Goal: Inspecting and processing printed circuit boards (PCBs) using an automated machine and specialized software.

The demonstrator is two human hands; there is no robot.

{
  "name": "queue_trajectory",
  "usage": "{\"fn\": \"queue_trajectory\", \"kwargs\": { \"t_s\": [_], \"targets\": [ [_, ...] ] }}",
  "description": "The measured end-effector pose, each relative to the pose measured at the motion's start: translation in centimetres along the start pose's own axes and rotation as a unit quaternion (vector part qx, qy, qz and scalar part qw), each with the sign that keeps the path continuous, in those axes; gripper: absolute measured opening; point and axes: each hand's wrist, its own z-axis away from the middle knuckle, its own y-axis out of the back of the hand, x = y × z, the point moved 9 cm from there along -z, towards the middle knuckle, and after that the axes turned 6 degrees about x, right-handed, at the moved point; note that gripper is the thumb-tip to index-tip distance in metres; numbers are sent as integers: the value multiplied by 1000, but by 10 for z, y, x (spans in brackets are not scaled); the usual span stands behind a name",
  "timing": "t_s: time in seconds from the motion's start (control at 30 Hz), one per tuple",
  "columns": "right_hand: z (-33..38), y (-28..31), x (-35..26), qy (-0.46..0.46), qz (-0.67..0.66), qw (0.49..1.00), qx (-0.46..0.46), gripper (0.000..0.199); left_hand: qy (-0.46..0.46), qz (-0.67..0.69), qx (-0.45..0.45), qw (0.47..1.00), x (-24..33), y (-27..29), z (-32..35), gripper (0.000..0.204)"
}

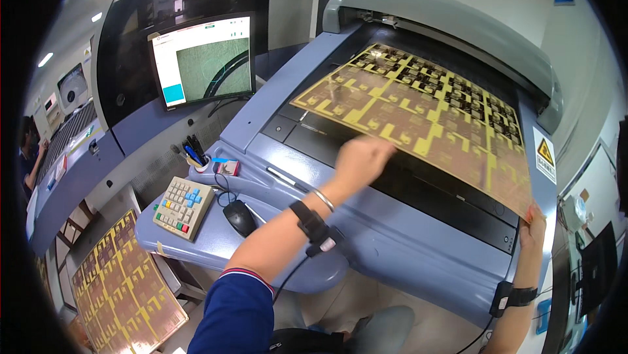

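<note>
- Left hand [362, 158] lies curled on the near edge of the large yellow circuit panel [418, 109], pinching it; right hand [533, 222] grips the panel's near right corner, so the thin sheet stays level over the machine bed [366, 151]
- Panel sits half on the dark bed, far edge under the grey hood [451, 24]
- Monitor [204, 60] faces the operator
- Stack of like panels [124, 285] waits low left, within reach
- Keypad [184, 207] and mouse [240, 217] rest on the side shelf
</note>
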Motion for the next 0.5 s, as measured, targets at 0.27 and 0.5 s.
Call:
{"fn": "queue_trajectory", "kwargs": {
  "t_s": [0.27,0.5],
  "targets": [
    [-38,-3,-5,-13,24,999,-30,35,-118,-240,128,955,-32,66,-3,17],
    [-50,-12,35,-35,52,997,-46,35,53,-194,-43,979,-104,25,4,30]
  ]
}}
